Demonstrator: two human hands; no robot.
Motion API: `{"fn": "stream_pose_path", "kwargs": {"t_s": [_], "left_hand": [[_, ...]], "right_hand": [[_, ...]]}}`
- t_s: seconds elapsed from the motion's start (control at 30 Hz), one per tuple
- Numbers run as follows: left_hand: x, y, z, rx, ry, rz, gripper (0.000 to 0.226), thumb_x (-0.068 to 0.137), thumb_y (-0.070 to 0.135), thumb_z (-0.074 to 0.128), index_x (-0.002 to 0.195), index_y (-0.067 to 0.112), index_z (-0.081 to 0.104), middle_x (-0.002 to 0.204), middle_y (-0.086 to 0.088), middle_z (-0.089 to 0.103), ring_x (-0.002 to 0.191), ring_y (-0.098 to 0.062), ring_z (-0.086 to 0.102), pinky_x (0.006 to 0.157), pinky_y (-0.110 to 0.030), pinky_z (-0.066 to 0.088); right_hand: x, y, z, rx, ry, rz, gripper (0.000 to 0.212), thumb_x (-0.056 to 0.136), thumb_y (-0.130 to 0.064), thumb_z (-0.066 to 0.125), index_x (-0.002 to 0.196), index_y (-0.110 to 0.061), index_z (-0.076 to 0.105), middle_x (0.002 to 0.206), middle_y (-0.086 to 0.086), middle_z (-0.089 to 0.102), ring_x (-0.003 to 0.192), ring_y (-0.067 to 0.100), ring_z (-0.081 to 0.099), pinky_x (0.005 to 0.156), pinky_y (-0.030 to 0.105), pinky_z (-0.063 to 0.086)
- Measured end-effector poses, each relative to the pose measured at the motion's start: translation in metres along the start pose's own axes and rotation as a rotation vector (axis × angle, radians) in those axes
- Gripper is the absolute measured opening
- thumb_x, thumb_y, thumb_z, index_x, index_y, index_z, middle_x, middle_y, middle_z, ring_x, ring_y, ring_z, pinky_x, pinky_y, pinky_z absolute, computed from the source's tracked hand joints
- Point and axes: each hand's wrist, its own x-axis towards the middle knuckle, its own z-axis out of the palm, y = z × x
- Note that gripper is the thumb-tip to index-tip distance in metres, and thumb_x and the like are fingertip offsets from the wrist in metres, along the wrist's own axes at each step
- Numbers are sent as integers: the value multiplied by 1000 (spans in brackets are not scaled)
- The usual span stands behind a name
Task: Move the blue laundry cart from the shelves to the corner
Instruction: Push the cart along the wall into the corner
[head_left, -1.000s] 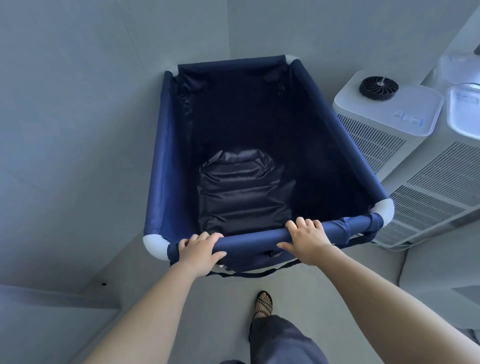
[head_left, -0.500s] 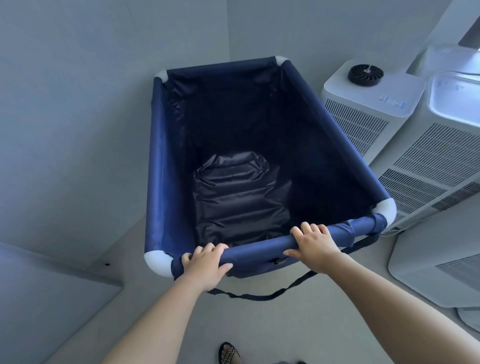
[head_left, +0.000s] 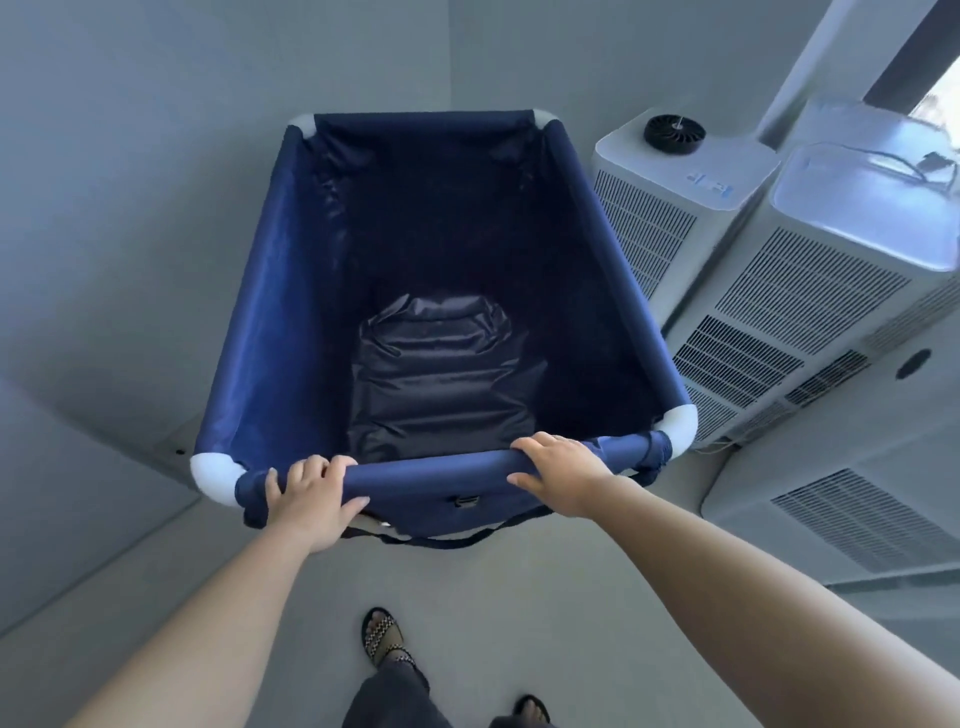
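Observation:
The blue laundry cart (head_left: 260, 322) is a navy fabric bin with white corner caps, seen from above in the middle of the head view. Its far end points into the corner where two grey walls meet. A dark crumpled bag (head_left: 441, 374) lies on its bottom. My left hand (head_left: 311, 493) grips the near padded rim toward the left corner. My right hand (head_left: 558, 475) rests over the same rim toward the right corner, fingers curled on it. A black strap (head_left: 441, 540) hangs below the near rim.
Two white vented appliances stand close along the cart's right side: a smaller one with a black fan (head_left: 675, 171) and a taller one (head_left: 810, 291). Another white vented unit (head_left: 857, 509) sits nearer on the right. A grey wall (head_left: 130, 234) runs along the left. My sandalled foot (head_left: 384, 634) is on the floor.
The cart has rolled farther toward the corner and straightened. Both hands have stayed on the near rim. My feet have stepped forward behind it.

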Motion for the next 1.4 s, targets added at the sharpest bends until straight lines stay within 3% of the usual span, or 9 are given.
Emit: {"fn": "stream_pose_path", "kwargs": {"t_s": [0.23, 0.47, 0.77, 1.0, 1.17, 1.27, 1.33, 1.4], "left_hand": [[-79, 1, 39, 18, -27, -87, 52, 90, 58, 43, 132, 31, 30, 135, 1, 35, 135, -22, 23, 114, -54, 11], [-151, -3, 67, 35, -127, -134, 49, 90, 58, 39, 131, 33, 27, 128, 3, 32, 131, -20, 24, 116, -52, 5], [-222, -2, 98, 26, -45, -124, 57, 88, 64, 40, 131, 29, 31, 134, 4, 35, 135, -18, 23, 116, -53, 6], [-281, 0, 119, -34, 70, -124, 55, 87, 67, 37, 123, 26, 44, 129, 9, 49, 128, -17, 35, 113, -50, 14], [-320, 6, 140, 26, 50, 56, 49, 90, 64, 30, 118, 27, 47, 118, 11, 53, 119, -14, 46, 116, -49, 13], [-336, 10, 147, 78, -29, 192, 49, 89, 65, 33, 123, 31, 44, 117, 10, 55, 112, -16, 49, 102, -39, 28], [-342, 9, 149, 121, -93, 221, 51, 87, 69, 33, 116, 29, 47, 108, 7, 59, 102, -18, 53, 85, -35, 33], [-347, 4, 152, 124, -147, 250, 52, 85, 71, 34, 108, 26, 49, 101, 5, 61, 96, -20, 55, 79, -35, 36]], "right_hand": [[-72, 13, 41, -96, -101, -18, 54, 98, -48, 26, 139, -12, 30, 139, 7, 44, 126, 27, 40, 106, 39, 30], [-136, 10, 83, -167, -64, -129, 47, 98, -50, 24, 126, -15, 42, 120, 3, 52, 107, 25, 49, 93, 37, 37], [-196, 1, 127, -152, 81, -127, 51, 94, -59, 25, 120, -21, 45, 113, -3, 55, 102, 21, 52, 89, 34, 37], [-253, -17, 158, -180, 140, -71, 64, 85, -72, 25, 121, -23, 45, 117, -5, 52, 104, 19, 50, 89, 33, 36], [-288, -31, 186, -233, 221, -134, 69, 83, -71, 32, 125, -18, 48, 128, 1, 45, 113, 23, 48, 88, 35, 43], [-300, -44, 195, -302, 161, -252, 67, 81, -72, 25, 116, -20, 50, 116, 0, 48, 100, 21, 51, 75, 33, 45], [-311, -48, 200, -323, 147, -298, 64, 81, -71, 25, 108, -19, 52, 107, 0, 51, 90, 21, 53, 62, 32, 43], [-324, -50, 205, -328, 206, -334, 59, 80, -69, 33, 96, -18, 57, 93, 0, 55, 76, 20, 58, 50, 31, 41]]}}
